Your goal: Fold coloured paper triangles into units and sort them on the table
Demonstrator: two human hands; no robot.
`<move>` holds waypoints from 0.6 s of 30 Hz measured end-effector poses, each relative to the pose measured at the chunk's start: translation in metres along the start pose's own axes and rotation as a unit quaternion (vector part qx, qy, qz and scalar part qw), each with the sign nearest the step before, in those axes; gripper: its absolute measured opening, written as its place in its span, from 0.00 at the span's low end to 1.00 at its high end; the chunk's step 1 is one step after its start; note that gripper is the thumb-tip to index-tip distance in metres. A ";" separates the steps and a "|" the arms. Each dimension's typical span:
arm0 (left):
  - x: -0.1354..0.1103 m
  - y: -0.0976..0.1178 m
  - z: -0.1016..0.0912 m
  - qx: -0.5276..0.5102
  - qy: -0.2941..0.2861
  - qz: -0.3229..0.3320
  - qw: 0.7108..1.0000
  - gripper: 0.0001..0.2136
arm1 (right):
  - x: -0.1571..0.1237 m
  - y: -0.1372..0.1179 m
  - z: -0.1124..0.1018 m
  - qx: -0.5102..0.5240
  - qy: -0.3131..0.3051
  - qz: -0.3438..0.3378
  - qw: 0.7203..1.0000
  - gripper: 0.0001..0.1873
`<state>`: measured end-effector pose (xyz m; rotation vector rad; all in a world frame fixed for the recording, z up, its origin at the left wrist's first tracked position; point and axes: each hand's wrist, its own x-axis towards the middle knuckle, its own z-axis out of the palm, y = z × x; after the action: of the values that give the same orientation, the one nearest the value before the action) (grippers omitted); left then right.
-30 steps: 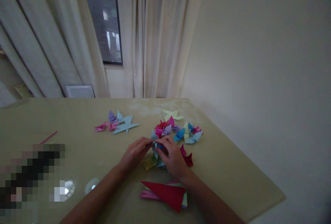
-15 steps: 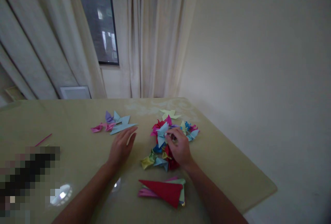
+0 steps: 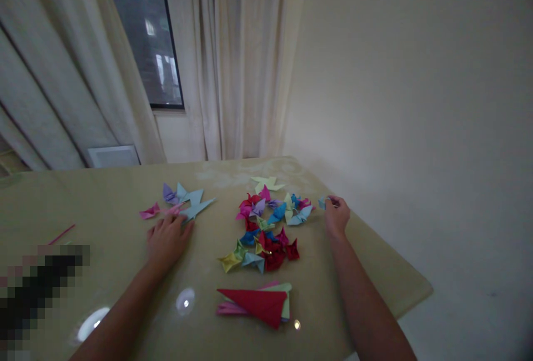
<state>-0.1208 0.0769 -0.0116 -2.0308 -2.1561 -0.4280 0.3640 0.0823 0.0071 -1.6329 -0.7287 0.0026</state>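
Note:
My right hand (image 3: 338,217) is at the right edge of the table, its fingers pinched on a light blue folded-paper piece (image 3: 322,202), mostly covered by the fingers. My left hand (image 3: 167,241) lies low over the table at the left, thumb apart from the fingers. Its fingertips reach a pink folded paper (image 3: 178,209), beside a light blue folded paper star (image 3: 197,205); whether they press on it I cannot tell. Just beyond sits a purple folded piece (image 3: 169,194). Between my hands lies a cluster of colourful origami pieces, among them a blue one (image 3: 277,214) and a red one (image 3: 275,260).
A stack of folded paper, red on top (image 3: 262,305), lies nearest me. A pale green paper star (image 3: 267,184) rests at the back of the table (image 3: 316,272). A thin pink stick (image 3: 62,233) is on the left. Curtains (image 3: 241,61) and a wall stand behind.
My right hand has carried the light blue piece away from the cluster to the right. My left hand has moved left toward the pink paper. The view has shifted slightly.

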 end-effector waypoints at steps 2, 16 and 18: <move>0.001 -0.002 0.001 -0.002 0.006 0.013 1.000 0.21 | -0.002 0.004 0.004 -0.008 -0.002 0.004 1.000 0.16; 0.008 -0.007 0.015 -0.075 0.109 0.168 0.977 0.15 | -0.040 -0.041 0.003 0.046 -0.001 -0.138 0.989 0.16; 0.007 -0.003 0.008 -0.109 0.156 0.155 0.969 0.15 | -0.064 -0.059 0.007 0.095 -0.064 -0.180 0.977 0.14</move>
<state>-0.1238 0.0855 -0.0177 -2.1854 -1.6388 -0.9020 0.2831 0.0599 0.0332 -1.3098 -1.0821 -0.0810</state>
